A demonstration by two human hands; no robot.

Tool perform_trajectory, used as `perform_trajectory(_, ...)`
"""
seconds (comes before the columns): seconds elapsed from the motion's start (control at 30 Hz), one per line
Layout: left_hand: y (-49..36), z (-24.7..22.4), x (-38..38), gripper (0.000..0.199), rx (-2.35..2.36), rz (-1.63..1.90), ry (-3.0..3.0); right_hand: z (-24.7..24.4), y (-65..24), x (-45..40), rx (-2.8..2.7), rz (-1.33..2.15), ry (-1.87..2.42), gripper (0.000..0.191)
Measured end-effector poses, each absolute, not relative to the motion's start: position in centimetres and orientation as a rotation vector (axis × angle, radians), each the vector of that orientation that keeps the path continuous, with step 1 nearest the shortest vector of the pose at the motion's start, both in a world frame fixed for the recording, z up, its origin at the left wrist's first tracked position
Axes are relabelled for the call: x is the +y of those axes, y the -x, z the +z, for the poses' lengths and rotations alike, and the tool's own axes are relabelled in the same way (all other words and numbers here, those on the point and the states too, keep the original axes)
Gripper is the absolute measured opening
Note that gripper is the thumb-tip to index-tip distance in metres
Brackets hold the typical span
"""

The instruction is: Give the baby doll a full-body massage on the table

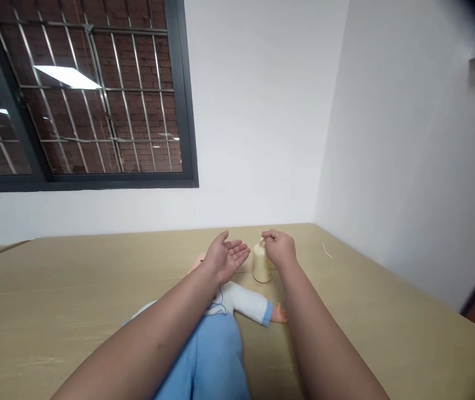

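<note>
A cream pump bottle (pixel 261 264) stands upright on the tan table beyond the doll's outstretched arm. My right hand (pixel 279 248) is closed at the top of the bottle, fingers around its pump head. Just left of the bottle, my left hand (pixel 226 258) is held palm up with its fingers spread and nothing in it. A doll (pixel 218 350) in a white top and light blue trousers lies on its back below my forearms. Its head is mostly hidden behind my left hand and wrist.
The tan table (pixel 74 289) reaches back to white walls that meet in a corner. A thin pale strip (pixel 327 251) lies on the table to the right. A dark-framed window (pixel 187 111) with metal bars is at the upper left.
</note>
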State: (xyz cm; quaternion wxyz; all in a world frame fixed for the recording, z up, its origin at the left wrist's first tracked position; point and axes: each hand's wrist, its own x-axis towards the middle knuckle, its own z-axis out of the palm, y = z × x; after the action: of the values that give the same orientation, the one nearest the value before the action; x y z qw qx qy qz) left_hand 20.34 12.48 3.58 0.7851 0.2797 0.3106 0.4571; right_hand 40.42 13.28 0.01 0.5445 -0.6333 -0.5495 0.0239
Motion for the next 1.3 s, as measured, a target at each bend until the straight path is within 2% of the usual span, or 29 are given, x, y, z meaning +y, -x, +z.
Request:
perform_trajectory(0.2, -15.6, 2.7, 11.4, 0.051, 0.579, 1.069, -0.486, 4.2, -33.8, 9.6, -1.537, 0.015, 1.456, 0.026)
perform_trajectory(0.33, -13.6, 2.4, 10.7, 0.049, 0.516, 1.060, -0.404, 4.1, -26.6, 6.9, -2.130, 0.171, 1.153, 0.023)
perform_trajectory(0.43, -12.0, 2.5, 10.8, 0.051, 0.519, 1.119, -0.327, 3.1, -23.5, 5.9, -2.284, 0.123, 1.087, 0.048)
perform_trajectory(0.57, -9.5, 2.5, 11.9, 0.056, 0.490, 1.164, -0.324, 2.4, -22.6, 5.6, -2.349, 0.184, 1.130, 0.071)
perform_trajectory(0.77, -7.9, 1.8, 13.5, 0.058, 0.430, 1.218, -0.296, 2.3, -21.4, 4.1, -2.363, 0.292, 1.078, 0.079)
perform_trajectory(0.97, -9.6, 0.7, 12.7, 0.057, 0.355, 1.142, -0.246, 1.4, -21.1, 4.3, -2.379, 0.285, 1.128, 0.100)
perform_trajectory(1.3, -8.7, 1.4, 12.7, 0.057, 0.425, 1.173, -0.262, 1.2, -21.5, 5.4, -2.430, 0.198, 1.275, 0.090)
